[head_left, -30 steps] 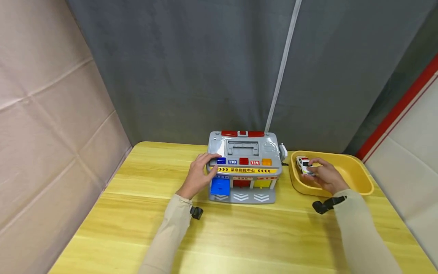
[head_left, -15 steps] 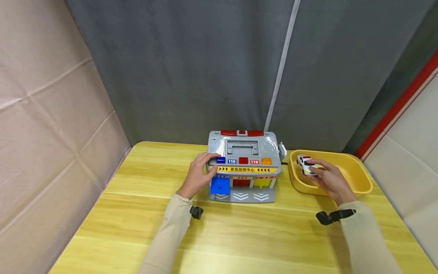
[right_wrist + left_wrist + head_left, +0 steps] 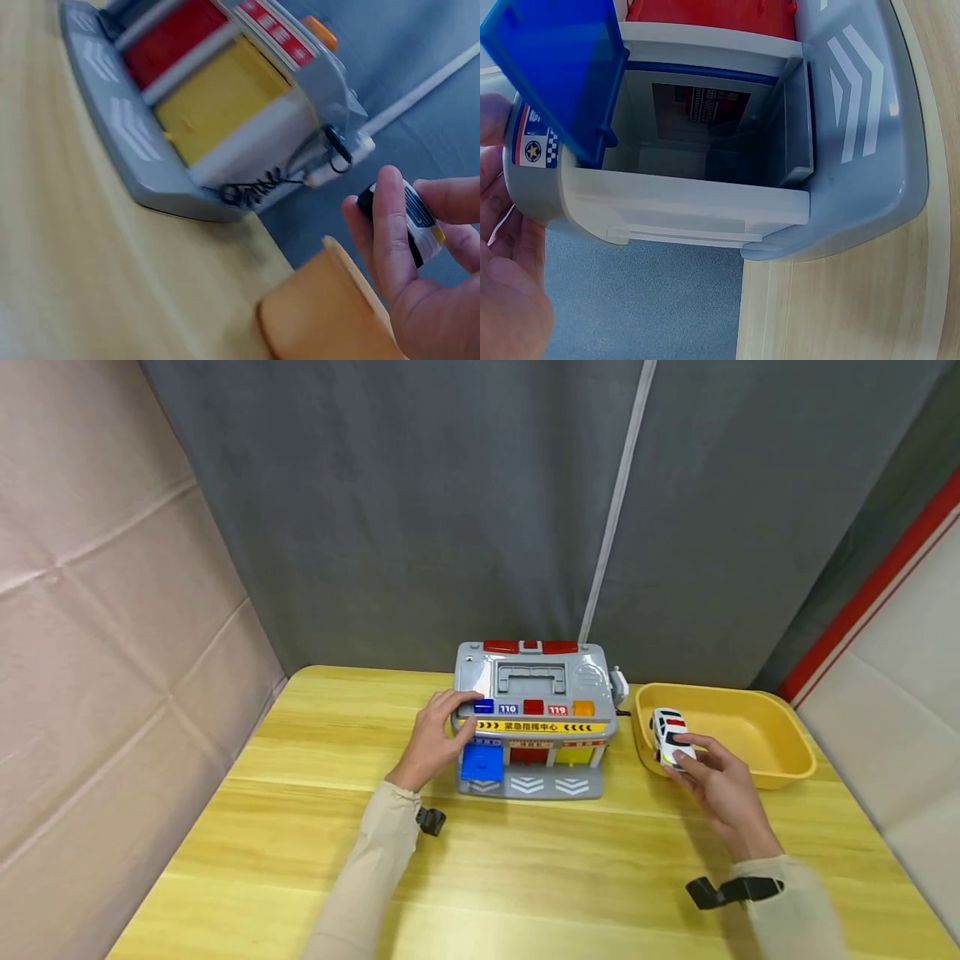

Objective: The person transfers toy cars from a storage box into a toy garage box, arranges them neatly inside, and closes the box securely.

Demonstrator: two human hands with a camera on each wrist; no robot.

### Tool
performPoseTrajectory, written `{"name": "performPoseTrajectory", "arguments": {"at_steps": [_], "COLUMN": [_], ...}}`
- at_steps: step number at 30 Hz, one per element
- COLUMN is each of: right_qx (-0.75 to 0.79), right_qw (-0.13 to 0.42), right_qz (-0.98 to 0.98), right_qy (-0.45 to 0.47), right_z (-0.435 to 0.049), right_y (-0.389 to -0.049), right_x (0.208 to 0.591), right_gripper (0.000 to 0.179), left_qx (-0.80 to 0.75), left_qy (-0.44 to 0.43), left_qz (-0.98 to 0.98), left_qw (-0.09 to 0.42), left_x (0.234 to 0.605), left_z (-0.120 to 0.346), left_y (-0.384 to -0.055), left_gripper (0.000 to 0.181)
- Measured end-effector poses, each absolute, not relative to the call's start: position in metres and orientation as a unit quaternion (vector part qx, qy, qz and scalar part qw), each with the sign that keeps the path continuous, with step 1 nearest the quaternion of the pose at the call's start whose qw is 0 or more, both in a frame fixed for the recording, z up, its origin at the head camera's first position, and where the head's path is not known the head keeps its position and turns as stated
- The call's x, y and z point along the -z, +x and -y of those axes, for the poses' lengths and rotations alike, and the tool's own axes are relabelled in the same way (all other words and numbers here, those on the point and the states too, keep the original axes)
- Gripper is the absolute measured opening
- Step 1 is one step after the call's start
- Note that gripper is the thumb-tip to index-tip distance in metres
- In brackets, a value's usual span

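Note:
A grey toy rescue station stands on the table, with blue, red and yellow garage doors along its front. My left hand grips the left edge of its roof, fingers on top and thumb at the front. The blue door is swung up, and the left wrist view looks into the bay behind it. My right hand holds a white toy car with a red and black roof between thumb and fingers, above the near left rim of a yellow tub. In the right wrist view the fingers partly cover the car.
The red door and yellow door are down. A black coiled cord hangs at the station's right side, between it and the tub. A grey curtain closes off the back of the wooden table.
My right hand has drawn the toy car up and toward me from inside the tub to its near rim, and the car has turned. My left hand stays on the station.

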State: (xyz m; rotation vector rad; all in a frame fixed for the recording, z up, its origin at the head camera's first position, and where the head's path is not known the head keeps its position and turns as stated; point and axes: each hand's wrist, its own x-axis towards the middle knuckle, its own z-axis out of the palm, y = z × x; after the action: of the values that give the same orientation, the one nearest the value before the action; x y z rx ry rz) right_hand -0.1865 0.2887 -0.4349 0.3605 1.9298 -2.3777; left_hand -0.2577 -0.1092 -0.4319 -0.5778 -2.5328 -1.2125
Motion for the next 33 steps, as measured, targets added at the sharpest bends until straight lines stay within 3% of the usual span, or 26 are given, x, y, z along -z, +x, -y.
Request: {"name": "performPoseTrajectory", "arguments": {"at_steps": [13,33], "right_qx": [0.823,0.782], "right_qw": [0.028,0.087], "right_qz": [-0.565,-0.611], "right_qy": [0.044,0.089], "right_z": [-0.272,-0.197], "right_y": [-0.143,-0.140], "right_x": [0.468,0.479], "right_gripper": [0.027,0.025], "left_qx": [0.418,0.421], "left_qy": [-0.191,-0.190], "left_qz": [0.880,0.877], "left_qw": [0.119,0.131], "left_x": [0.427,0.431], "left_z": [0.108,0.109], "left_y": [-0.258,-0.256], "left_gripper": [0.032,0.032]}}
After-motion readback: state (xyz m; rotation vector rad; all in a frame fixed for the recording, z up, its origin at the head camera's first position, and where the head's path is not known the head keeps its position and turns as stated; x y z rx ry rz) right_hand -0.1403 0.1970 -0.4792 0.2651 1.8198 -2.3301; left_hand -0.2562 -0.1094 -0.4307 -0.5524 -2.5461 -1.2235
